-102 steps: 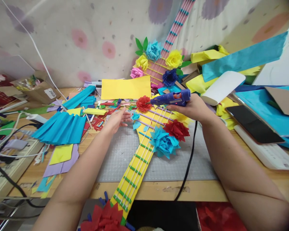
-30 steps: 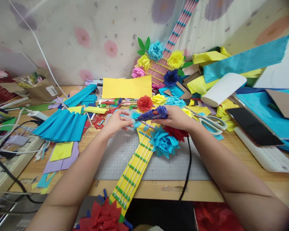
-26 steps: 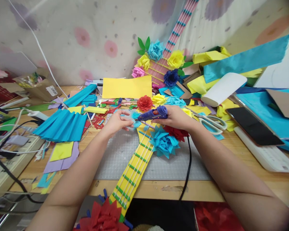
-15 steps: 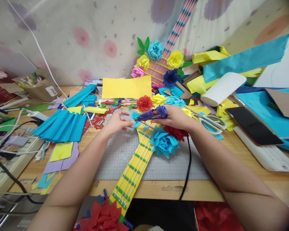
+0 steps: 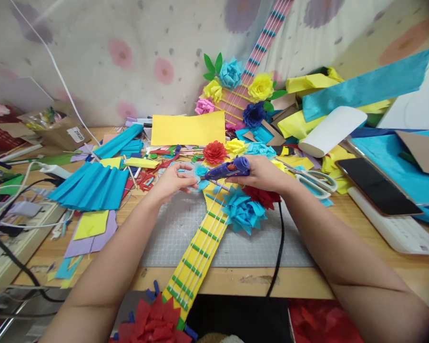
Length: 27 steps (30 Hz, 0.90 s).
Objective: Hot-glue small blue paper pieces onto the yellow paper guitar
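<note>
My right hand (image 5: 262,172) grips a blue glue gun (image 5: 229,168), its nozzle pointing left toward my left hand. The fingers of my left hand (image 5: 175,182) are pinched together just left of the nozzle; what they hold is too small to make out. A small light-blue paper flower (image 5: 201,170) shows right beside those fingertips. Under my hands lies a yellow paper guitar (image 5: 203,238) with green frets and white strings, its neck reaching over the table's front edge. It bears a large blue paper flower (image 5: 243,209), and a red flower (image 5: 153,321) at the near end.
A grey cutting mat (image 5: 168,238) lies beneath the guitar. Scissors (image 5: 316,183), a phone (image 5: 378,186) and a white keyboard (image 5: 396,228) are on the right. Pleated blue paper (image 5: 93,186) and a power strip (image 5: 25,243) lie left. The gun's black cord (image 5: 280,247) hangs over the edge.
Both hands stay nearly in place. The glue gun has shifted very slightly to the right, and the small blue flower shows a little more clearly.
</note>
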{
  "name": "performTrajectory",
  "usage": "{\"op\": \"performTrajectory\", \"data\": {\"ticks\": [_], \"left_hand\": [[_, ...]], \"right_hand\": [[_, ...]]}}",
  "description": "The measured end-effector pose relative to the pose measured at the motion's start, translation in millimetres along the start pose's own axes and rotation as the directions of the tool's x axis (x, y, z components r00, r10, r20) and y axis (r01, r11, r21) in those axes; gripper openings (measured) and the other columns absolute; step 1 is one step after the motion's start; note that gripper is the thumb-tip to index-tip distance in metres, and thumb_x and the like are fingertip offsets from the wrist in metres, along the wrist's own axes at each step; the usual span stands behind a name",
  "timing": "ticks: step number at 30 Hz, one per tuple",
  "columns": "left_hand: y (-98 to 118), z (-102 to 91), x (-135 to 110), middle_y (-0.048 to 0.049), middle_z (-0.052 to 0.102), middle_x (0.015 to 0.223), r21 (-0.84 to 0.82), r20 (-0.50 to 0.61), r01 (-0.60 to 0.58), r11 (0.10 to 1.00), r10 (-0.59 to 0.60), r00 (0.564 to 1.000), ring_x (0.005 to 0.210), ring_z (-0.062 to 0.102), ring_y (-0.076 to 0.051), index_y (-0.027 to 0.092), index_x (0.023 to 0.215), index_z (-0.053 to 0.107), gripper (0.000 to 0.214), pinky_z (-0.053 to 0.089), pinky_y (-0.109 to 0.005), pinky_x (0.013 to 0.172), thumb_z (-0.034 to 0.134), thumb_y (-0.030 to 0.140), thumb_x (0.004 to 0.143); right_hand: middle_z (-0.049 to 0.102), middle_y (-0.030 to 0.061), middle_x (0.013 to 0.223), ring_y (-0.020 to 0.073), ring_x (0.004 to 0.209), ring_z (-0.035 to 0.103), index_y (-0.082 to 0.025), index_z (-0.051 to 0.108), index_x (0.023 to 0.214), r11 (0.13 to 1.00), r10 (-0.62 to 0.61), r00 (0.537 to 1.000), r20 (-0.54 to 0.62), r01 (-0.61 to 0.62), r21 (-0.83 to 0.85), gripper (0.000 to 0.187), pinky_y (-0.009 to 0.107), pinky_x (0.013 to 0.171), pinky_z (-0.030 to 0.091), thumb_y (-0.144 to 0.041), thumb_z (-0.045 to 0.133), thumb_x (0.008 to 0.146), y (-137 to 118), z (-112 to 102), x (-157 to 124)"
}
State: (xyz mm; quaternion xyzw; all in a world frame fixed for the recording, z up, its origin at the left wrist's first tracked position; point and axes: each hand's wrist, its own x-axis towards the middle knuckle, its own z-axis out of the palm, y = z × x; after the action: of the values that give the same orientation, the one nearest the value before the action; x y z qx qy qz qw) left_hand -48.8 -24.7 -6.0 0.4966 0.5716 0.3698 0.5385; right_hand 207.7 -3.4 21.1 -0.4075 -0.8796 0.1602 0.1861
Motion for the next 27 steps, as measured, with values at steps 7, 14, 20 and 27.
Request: {"op": "performTrajectory", "data": {"ticks": [7, 14, 20, 27], "left_hand": [[6, -1.8, 2, 0.0007, 0.066, 0.066, -0.097, -0.101, -0.061, 0.993, 0.051, 0.994, 0.065, 0.068, -0.016, 0.016, 0.091, 0.051, 0.040, 0.047, -0.021, 0.049, 0.076, 0.023, 0.061], [1, -7.5, 10, 0.0037, 0.062, 0.060, -0.037, -0.181, -0.128, 0.991, 0.119, 0.976, 0.062, 0.065, -0.015, 0.017, 0.087, 0.048, 0.036, 0.048, -0.021, 0.051, 0.074, 0.017, 0.062], [8, -18.9, 19, 0.0041, 0.063, 0.064, 0.010, -0.134, -0.075, 0.997, 0.075, 0.988, 0.062, 0.066, -0.015, 0.018, 0.090, 0.045, 0.045, 0.052, -0.026, 0.056, 0.076, 0.010, 0.059], [21, -18.7, 30, 0.0045, 0.063, 0.059, 0.185, -0.088, 0.006, 0.983, 0.011, 0.996, 0.060, 0.067, -0.018, 0.019, 0.089, 0.044, 0.044, 0.053, -0.027, 0.053, 0.074, 0.006, 0.059]], "right_hand": [[0.071, 0.0047, 0.083, 0.0183, 0.075, 0.061, -0.017, 0.071, 0.092, 0.996, -0.017, 0.998, -0.058, 0.022, 0.082, 0.041, 0.027, 0.068, 0.043, -0.054, 0.060, 0.079, 5, -7, -3], [0.069, 0.0042, 0.077, 0.0196, 0.071, 0.061, -0.017, 0.071, 0.091, 0.991, 0.112, 0.972, -0.209, -0.093, 0.098, 0.044, 0.029, 0.064, 0.045, -0.056, 0.063, 0.075, 17, -17, -7], [0.067, 0.0025, 0.074, 0.0184, 0.067, 0.060, -0.018, 0.072, 0.091, 0.989, 0.124, 0.956, -0.265, -0.096, 0.116, 0.043, 0.028, 0.060, 0.046, -0.057, 0.063, 0.073, 20, -22, -9], [0.066, 0.0012, 0.069, 0.0185, 0.066, 0.060, -0.018, 0.072, 0.092, 0.989, 0.124, 0.961, -0.249, -0.100, 0.106, 0.041, 0.028, 0.059, 0.046, -0.054, 0.063, 0.075, 23, -20, -8]]}}
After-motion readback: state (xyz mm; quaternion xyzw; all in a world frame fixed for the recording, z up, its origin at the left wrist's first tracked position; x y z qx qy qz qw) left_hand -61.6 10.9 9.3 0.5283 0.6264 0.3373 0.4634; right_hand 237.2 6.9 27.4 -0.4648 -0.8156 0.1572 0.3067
